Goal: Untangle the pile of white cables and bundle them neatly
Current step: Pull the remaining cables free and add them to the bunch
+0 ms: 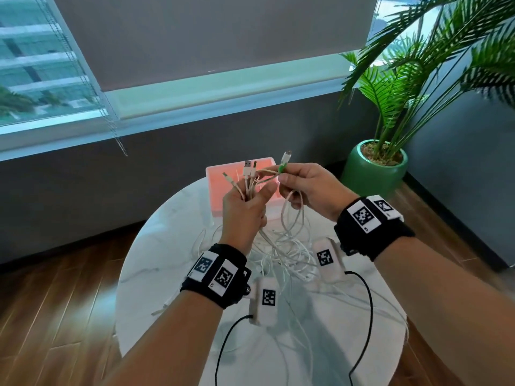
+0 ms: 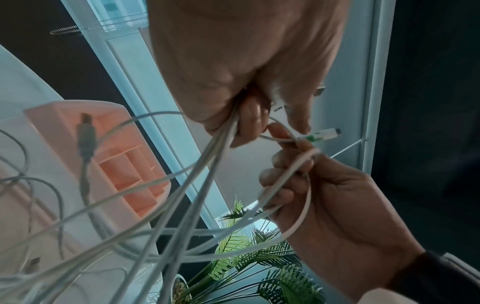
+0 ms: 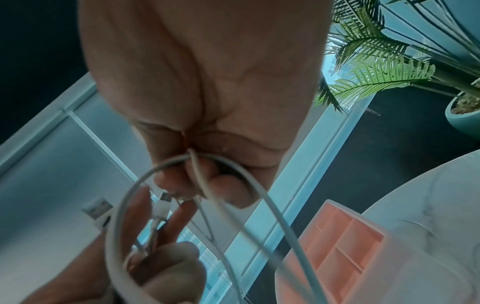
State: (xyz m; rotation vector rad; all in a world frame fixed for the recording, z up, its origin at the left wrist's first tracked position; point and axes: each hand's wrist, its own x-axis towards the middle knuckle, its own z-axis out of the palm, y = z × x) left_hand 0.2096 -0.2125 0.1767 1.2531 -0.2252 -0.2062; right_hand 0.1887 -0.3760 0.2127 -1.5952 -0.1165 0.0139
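My left hand [image 1: 245, 201] is raised over the table and grips a bunch of white cable ends, whose USB plugs [image 1: 249, 168] stick up above the fingers. My right hand [image 1: 295, 182] pinches one cable just below its green-banded plug [image 1: 284, 162] and holds a loop of the same cable under the fingers. In the left wrist view the left hand [image 2: 249, 115] clamps several strands, and the green-banded plug [image 2: 319, 135] shows beside the right hand [image 2: 306, 181]. The tangled pile of white cables [image 1: 289, 254] hangs from both hands down onto the round table [image 1: 156, 263].
A pink divided tray [image 1: 220, 188] sits at the table's far side behind the hands. A potted palm in a green pot [image 1: 373, 168] stands on the floor at the right. Black wrist-camera leads [image 1: 367, 296] trail across the near table. Wooden floor surrounds the table.
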